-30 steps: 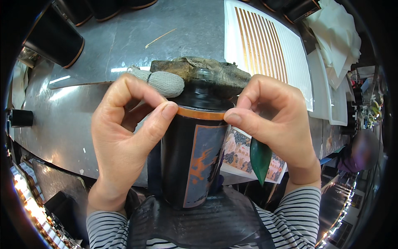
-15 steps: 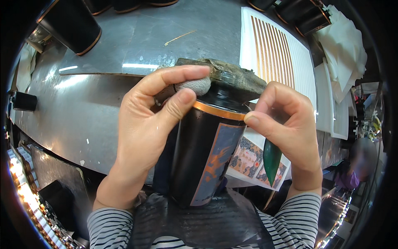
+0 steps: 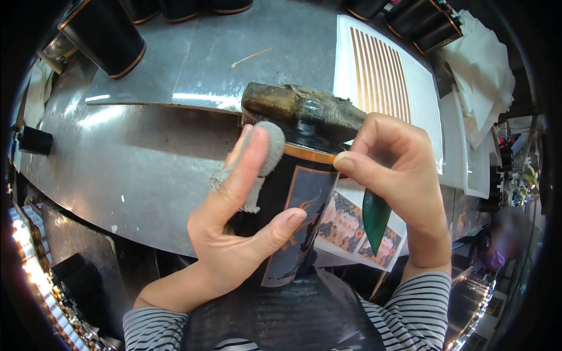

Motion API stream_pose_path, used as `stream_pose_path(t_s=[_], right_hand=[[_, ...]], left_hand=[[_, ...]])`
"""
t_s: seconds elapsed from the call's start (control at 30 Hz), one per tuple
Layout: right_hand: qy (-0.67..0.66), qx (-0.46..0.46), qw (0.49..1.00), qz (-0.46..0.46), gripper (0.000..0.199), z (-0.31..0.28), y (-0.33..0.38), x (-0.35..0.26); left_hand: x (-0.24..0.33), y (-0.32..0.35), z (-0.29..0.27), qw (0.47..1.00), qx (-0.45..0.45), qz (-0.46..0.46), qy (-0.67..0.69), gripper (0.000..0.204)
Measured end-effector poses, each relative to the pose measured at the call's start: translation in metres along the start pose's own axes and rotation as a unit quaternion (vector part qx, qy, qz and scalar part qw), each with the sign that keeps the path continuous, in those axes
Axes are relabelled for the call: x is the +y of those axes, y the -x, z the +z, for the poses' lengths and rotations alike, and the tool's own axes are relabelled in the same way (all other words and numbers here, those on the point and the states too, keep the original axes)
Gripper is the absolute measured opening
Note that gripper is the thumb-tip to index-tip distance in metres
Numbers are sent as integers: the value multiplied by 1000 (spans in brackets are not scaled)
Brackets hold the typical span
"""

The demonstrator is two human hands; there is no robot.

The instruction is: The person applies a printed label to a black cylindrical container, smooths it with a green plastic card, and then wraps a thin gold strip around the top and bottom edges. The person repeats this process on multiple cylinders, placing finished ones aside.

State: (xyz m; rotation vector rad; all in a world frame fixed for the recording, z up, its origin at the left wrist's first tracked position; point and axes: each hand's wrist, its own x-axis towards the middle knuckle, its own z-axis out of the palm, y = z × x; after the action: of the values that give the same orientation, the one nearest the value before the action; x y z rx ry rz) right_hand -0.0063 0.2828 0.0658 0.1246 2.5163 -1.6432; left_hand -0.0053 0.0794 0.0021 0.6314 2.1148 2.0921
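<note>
A black cylinder point(image 3: 277, 188) with a blue-grey and copper picture panel point(image 3: 308, 193) is tilted in front of me. Around its upper rim runs a shiny copper-coloured strip point(image 3: 307, 154). My right hand point(image 3: 392, 167) pinches the strip's right end between thumb and forefinger. A green pointed blade-like tool point(image 3: 375, 221) hangs from that same hand, its upper part hidden. My left hand point(image 3: 237, 243) has its thumb and fingers apart at the cylinder's left side. A grey knit covering point(image 3: 270, 146) wraps a finger there, touching near the strip. Behind the rim is a worn, dirty block point(image 3: 269, 100).
A white sheet with copper strips point(image 3: 380, 70) lies on the grey metal table point(image 3: 134, 181). Printed picture cards point(image 3: 342, 219) lie right of the cylinder. More black cylinders point(image 3: 105, 41) stand at the back. Crumpled white sheets point(image 3: 477, 70) and a person point(image 3: 506, 240) are at right.
My left hand has let go of the rim, dropped lower and opened, its covered finger now against the side. My right hand keeps its pinch on the strip, shifting slightly left.
</note>
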Motion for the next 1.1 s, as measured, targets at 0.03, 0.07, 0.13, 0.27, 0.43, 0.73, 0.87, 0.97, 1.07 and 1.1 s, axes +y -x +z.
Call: stream_pose_path(t_s=[0.03,0.07,0.13,0.27,0.43,0.73,0.87,0.97,1.07,1.1], right_hand=[[2,-2,1000,-9,16,-1,0,1],[4,-3,1000,-18,16,-1,-1,2],[-13,0,1000,-17,18,-1,2,6],[-70,15,997,-4,26,-7,11,11],[-58,18,998,-32,33,-11,15,23],[-71,17,996,-53,23,-11,12,34],[-91,8,992,-90,19,-4,14,32],[-79,16,993,-83,21,-9,13,39],[-95,11,994,-57,23,-12,14,45],[-108,0,993,-45,24,-15,15,43]], left_hand=[[2,1,4,995,40,-41,78,68],[3,1,3,990,31,-74,115,70],[7,-2,2,971,3,-137,194,76],[3,-4,-10,980,-50,65,-180,62],[31,-13,4,882,-119,175,-421,41],[18,-5,10,991,-109,6,-76,95],[0,1,7,981,-42,-115,149,99],[5,2,-4,990,-56,6,-130,77],[23,-4,-7,916,-121,105,-368,61],[29,-7,-2,902,-132,112,-396,55]])
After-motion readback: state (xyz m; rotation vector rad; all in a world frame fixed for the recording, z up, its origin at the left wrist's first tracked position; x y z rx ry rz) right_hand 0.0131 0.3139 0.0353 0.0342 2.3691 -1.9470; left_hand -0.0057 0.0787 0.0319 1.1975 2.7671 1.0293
